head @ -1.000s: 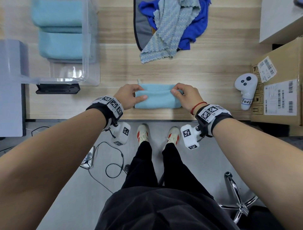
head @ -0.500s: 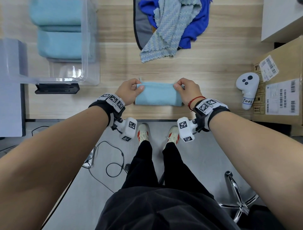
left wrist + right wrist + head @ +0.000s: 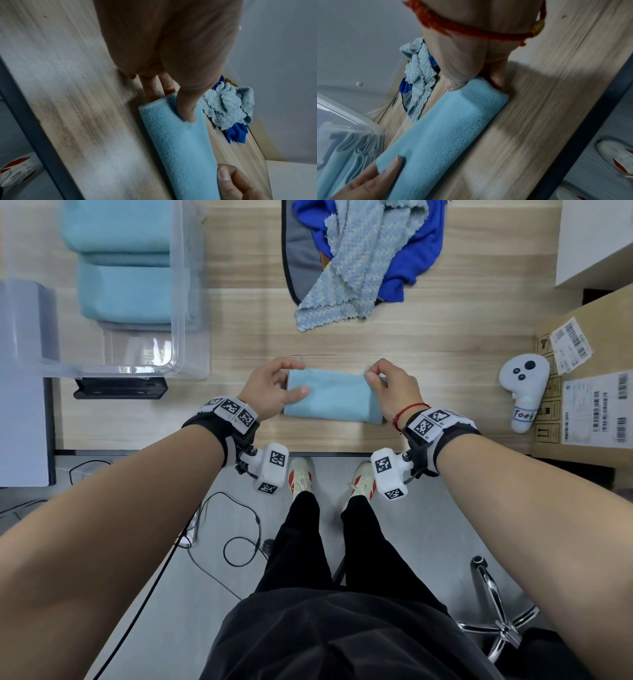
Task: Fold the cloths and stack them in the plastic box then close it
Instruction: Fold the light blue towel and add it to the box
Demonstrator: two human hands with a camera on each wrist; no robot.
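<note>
A folded light blue cloth point(image 3: 332, 397) lies flat on the wooden table point(image 3: 428, 344) near its front edge. My left hand point(image 3: 298, 378) pinches the cloth's left end, thumb on top and fingers point(image 3: 150, 92) tucked under it. My right hand point(image 3: 375, 378) pinches the right end the same way, its thumb pressed on the cloth point(image 3: 445, 128). The clear plastic box point(image 3: 186, 302) stands open at the back left and holds folded light blue cloths point(image 3: 126, 292). A pile of unfolded cloths lies at the back: a knitted pale blue one point(image 3: 356, 261) over a royal blue one point(image 3: 418, 251).
A white hand controller point(image 3: 522, 385) and a cardboard box point(image 3: 589, 392) sit at the right. A black bar point(image 3: 120, 388) lies in front of the plastic box, with a grey panel point(image 3: 24, 388) to its left. A chair base point(image 3: 500, 621) stands on the floor.
Both hands have slid outward from the cloth's far edge to its two ends and now pinch them. The cloth stays folded on the table.
</note>
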